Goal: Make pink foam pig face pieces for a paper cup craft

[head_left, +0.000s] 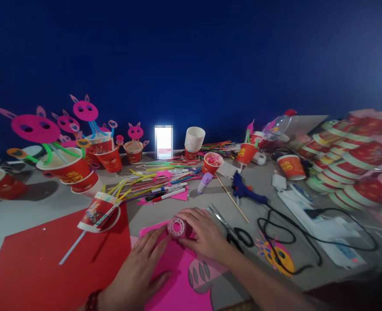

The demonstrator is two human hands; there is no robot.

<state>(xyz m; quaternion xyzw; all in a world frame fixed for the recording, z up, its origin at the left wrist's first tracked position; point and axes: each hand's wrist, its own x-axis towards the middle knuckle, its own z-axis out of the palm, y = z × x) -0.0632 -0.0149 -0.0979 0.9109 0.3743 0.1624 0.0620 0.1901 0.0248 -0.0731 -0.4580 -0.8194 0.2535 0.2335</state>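
A small pink round thing (177,227), like a tape roll with a ring of holes in its face, stands on the far edge of a bright pink sheet (169,276). My right hand (202,231) curls round its right side, fingers and thumb closed on it. Flat on the sheet lies my left hand (142,263), its fingers stretched and their tips close to the round thing's left side. Below my right hand, a pale pink piece (212,273) with oval cut-outs rests partly on the sheet. Black-handled scissors (231,229) lie open just right of my right hand.
A red sheet (58,255) and a tilted paper cup (99,211) are at left, before cups with pink animal faces (35,128). Markers (168,194) and a purple glue stick (204,183) lie ahead. A blue glue gun (247,190), its cord, a power strip (320,231) and stacked cups (355,160) fill the right.
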